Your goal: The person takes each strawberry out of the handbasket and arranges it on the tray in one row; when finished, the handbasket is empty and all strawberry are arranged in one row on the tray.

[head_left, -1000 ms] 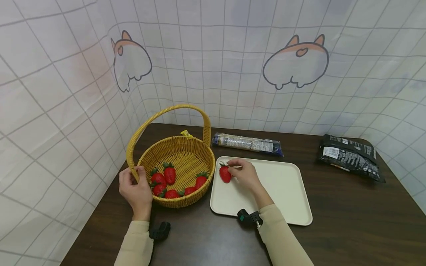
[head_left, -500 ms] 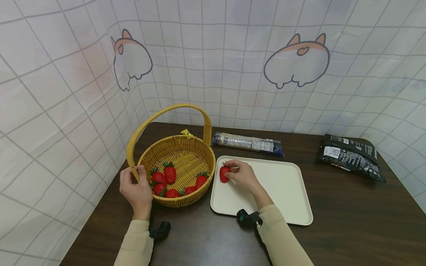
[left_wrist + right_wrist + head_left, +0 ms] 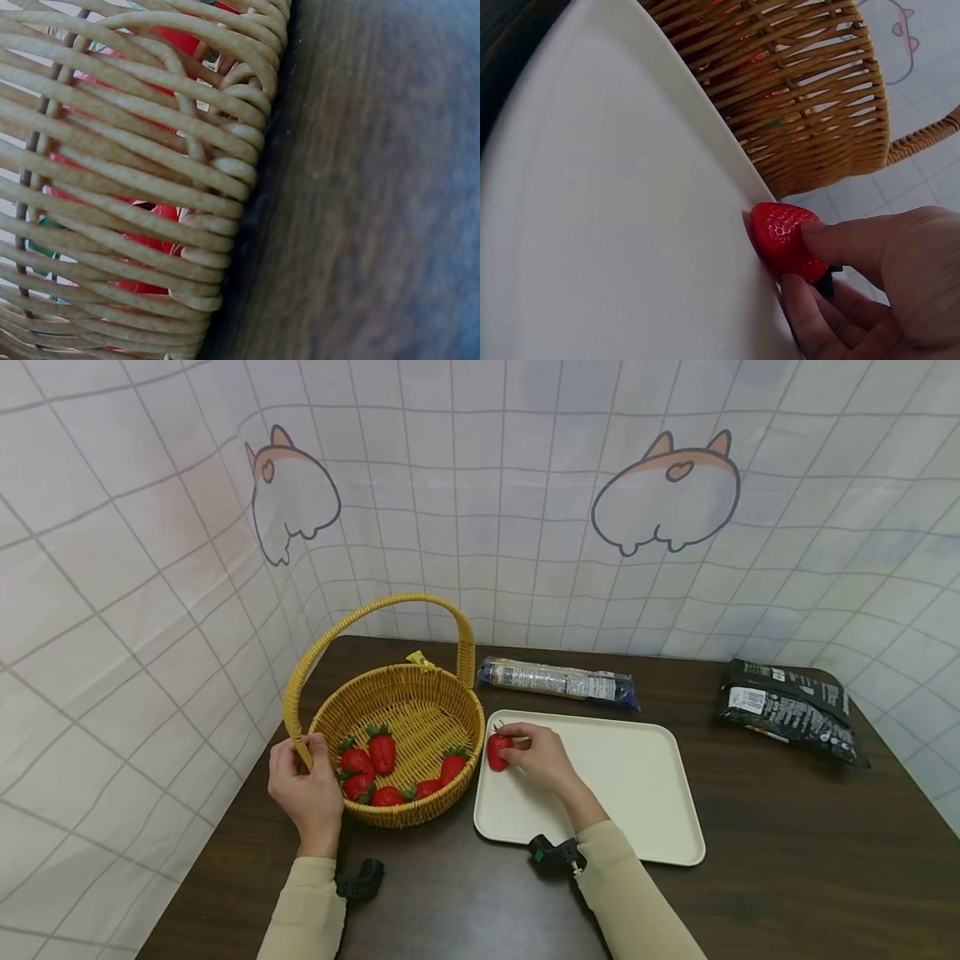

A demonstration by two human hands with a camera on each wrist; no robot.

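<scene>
My left hand (image 3: 306, 789) grips the yellow wicker basket (image 3: 405, 818) at the foot of its handle, on the left side. Several red strawberries (image 3: 382, 753) with green leaves lie inside it; through the weave of the basket (image 3: 127, 165) in the left wrist view, patches of red show. On the left end of the white tray (image 3: 600, 777), my right hand (image 3: 542, 758) pinches a single strawberry (image 3: 497, 752) between thumb and fingers. In the right wrist view that strawberry (image 3: 784, 236) touches the tray close to its rim, beside the basket.
Behind the tray lies a long clear-and-blue packet (image 3: 558, 682). A black bag (image 3: 787, 710) with a white label sits at the right rear. The dark wooden table (image 3: 787, 860) meets a grid-patterned cloth (image 3: 540, 527) at the back.
My right hand has closed its thumb and fingers on the strawberry and shifted it slightly left, toward the tray's rim. The left hand stays on the basket handle.
</scene>
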